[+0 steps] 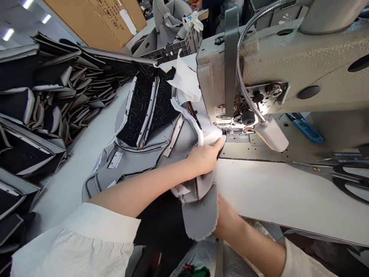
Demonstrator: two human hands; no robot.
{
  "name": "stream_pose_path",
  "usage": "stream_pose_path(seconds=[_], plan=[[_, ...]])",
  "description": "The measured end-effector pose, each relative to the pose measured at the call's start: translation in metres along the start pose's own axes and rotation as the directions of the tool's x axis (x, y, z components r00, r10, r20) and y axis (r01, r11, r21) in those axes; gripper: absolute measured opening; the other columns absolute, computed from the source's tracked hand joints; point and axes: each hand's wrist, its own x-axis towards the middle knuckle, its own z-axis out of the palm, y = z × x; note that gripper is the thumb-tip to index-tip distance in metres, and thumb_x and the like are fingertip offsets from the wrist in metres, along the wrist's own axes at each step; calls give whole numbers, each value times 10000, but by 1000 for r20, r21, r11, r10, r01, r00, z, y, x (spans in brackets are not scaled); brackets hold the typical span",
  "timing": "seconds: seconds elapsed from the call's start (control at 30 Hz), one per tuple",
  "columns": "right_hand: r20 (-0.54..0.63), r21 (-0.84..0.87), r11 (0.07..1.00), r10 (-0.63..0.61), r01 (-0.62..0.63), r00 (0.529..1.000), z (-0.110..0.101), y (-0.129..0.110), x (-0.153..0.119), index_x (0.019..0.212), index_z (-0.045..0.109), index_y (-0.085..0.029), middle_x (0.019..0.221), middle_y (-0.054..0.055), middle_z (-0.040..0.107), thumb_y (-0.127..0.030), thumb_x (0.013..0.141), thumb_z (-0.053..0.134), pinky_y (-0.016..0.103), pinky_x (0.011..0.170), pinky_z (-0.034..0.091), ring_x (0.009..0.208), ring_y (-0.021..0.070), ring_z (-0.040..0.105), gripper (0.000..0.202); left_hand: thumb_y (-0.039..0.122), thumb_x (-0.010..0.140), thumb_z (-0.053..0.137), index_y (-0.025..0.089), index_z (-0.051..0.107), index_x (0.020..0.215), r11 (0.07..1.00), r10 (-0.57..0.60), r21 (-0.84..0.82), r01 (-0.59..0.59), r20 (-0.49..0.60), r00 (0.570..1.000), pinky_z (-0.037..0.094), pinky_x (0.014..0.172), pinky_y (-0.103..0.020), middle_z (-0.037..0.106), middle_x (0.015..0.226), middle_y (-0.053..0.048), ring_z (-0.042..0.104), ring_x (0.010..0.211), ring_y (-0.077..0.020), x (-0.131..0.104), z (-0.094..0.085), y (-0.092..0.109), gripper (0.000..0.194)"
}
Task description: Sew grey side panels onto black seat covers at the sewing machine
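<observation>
A grey sewn fabric cover with black panels, white edging strips and an open zip lies bunched on the table, its edge at the sewing machine's needle area. My left hand grips this cover just left of the needle, one finger stretched along the white edge and the others bent into the cloth. Below it, my right hand is behind a hanging grey flap of the same cover; its fingers are hidden. A white strip of cloth stands up from the cover's far end.
The sewing machine fills the upper right, with a flexible lamp over its bed. Blue-handled snips and large scissors lie on the right. Stacked black and grey pieces line the left. A cardboard box and a grey crate stand behind.
</observation>
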Motion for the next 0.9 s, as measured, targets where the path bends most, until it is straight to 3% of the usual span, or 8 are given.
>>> stream_pose_path(seconds=[0.23, 0.3, 0.4, 0.53, 0.63, 0.7, 0.77, 0.9], plan=[[137, -112, 973, -187, 203, 973, -69, 1, -5, 941, 623, -219, 875, 62, 659, -87, 848, 356, 441, 943, 467, 938, 221, 589, 313, 168, 847, 331, 173, 240, 1451, 994, 57, -84, -72, -166, 984, 480, 720, -338, 665, 990, -105, 632, 862, -258, 9, 11, -3, 611], [39, -138, 978, -150, 154, 988, -86, 2, -8, 936, 601, -204, 931, 81, 638, -99, 854, 367, 403, 873, 498, 966, 217, 576, 268, 179, 848, 324, 166, 322, 1420, 969, 102, -199, -147, -221, 970, 479, 778, -318, 653, 1068, -96, 619, 919, -232, 10, 10, -8, 572], [-102, -318, 947, -74, 38, 992, -99, 8, -10, 1156, 523, -191, 1223, 137, 537, -246, 849, 518, 437, 903, 474, 1146, 272, 495, 311, 175, 804, 369, 167, 472, 1322, 898, 188, -360, -255, -210, 959, 469, 806, -268, 648, 1094, -53, 602, 958, -197, 7, 0, -17, 529], [138, -510, 841, -131, 184, 982, -82, 8, -1, 1374, 350, -174, 1197, 156, 566, -402, 800, 623, 475, 846, 479, 1083, 324, 518, 676, 207, 757, 437, 187, 512, 1273, 881, 216, -431, -194, 2, 976, 471, 695, -245, 669, 955, -18, 616, 848, -183, -12, -19, -28, 522], [149, -487, 846, -163, 216, 975, -49, -9, 7, 1310, 399, -142, 1085, 162, 607, -331, 829, 578, 499, 821, 476, 998, 333, 544, 547, 305, 749, 468, 209, 547, 1189, 925, 190, -343, -163, 45, 981, 461, 614, -261, 668, 953, -37, 619, 805, -203, -36, -24, -27, 457], [146, -361, 912, -151, 194, 978, -29, -26, 9, 1171, 474, -175, 1049, 131, 608, -257, 827, 544, 482, 824, 482, 977, 305, 555, 361, 386, 736, 487, 209, 550, 1138, 956, 175, -242, -166, 16, 984, 459, 582, -292, 666, 946, -64, 620, 781, -233, -52, -22, -21, 444], [244, -165, 974, -112, 155, 963, -17, -44, 8, 1082, 497, -214, 1051, 94, 591, -231, 788, 561, 435, 833, 498, 979, 264, 560, 301, 421, 728, 496, 199, 538, 1119, 970, 178, -169, -176, -7, 984, 464, 575, -319, 664, 912, -82, 620, 754, -251, -63, -19, -14, 452], [456, 60, 997, -66, 43, 888, -23, -74, 3, 1111, 517, -251, 1054, 69, 583, -236, 740, 613, 397, 859, 504, 990, 232, 575, 384, 353, 688, 563, 153, 494, 1177, 980, 180, -85, -181, -20, 983, 477, 582, -337, 654, 879, -110, 613, 718, -252, -71, -11, -1, 533]])
